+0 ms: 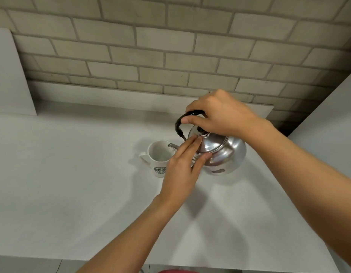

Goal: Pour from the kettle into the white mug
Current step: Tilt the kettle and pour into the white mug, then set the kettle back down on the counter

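Note:
A shiny steel kettle with a black handle is tilted to the left, its spout over the rim of the white mug. The mug stands on the white table, handle to the left, a green logo on its front. My right hand grips the black handle from above. My left hand lies flat with its fingers pressed on the kettle's lid, covering part of the mug's right side. I cannot make out any liquid flowing.
The white table reaches back to a brick wall. White boards stand at the far left and at the right. The table's near edge runs along the bottom of the view.

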### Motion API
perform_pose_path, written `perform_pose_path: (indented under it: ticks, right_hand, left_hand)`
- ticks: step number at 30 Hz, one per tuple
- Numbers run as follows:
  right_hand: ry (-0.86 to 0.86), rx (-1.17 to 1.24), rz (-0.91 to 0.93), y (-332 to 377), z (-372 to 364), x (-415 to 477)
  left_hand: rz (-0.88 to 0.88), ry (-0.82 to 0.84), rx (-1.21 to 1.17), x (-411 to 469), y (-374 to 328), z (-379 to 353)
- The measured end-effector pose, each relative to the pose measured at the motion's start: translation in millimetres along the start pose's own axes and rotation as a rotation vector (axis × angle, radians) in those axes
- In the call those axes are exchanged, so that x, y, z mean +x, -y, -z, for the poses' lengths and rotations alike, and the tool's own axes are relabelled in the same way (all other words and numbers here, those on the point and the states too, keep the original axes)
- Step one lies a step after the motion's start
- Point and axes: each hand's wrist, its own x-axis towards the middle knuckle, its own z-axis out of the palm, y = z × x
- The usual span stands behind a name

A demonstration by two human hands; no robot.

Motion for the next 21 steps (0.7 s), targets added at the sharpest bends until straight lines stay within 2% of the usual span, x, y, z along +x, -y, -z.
perform_pose_path:
  ticks: [5,8,12,18,21]
  right_hand:
    - [-0.190,0.119,-0.057,-14.6,-13.7,-26.3]
    - [-0.306,0.238,-0.141,-22.2,-20.1,-40.3]
    - [-0.374,0.347,-0.228,-28.6,-25.9,-53.5]
    - [-0.416,0.386,-0.251,-33.5,-39.1,-67.8]
    - [-0.412,0.416,-0.263,-40.0,-46.8,-73.6]
  left_hand:
    - [-0.074,0.092,0.137,4.1,-1.4,13.9]
    - [-0.129,0.009,0.078,5.5,1.8,21.9]
    - [-0.060,-0.116,0.039,24.7,-3.9,32.3]
    - [-0.103,0.166,0.199,66.4,-22.8,29.3]
    - [-0.131,0.218,0.214,70.8,-27.2,26.7]
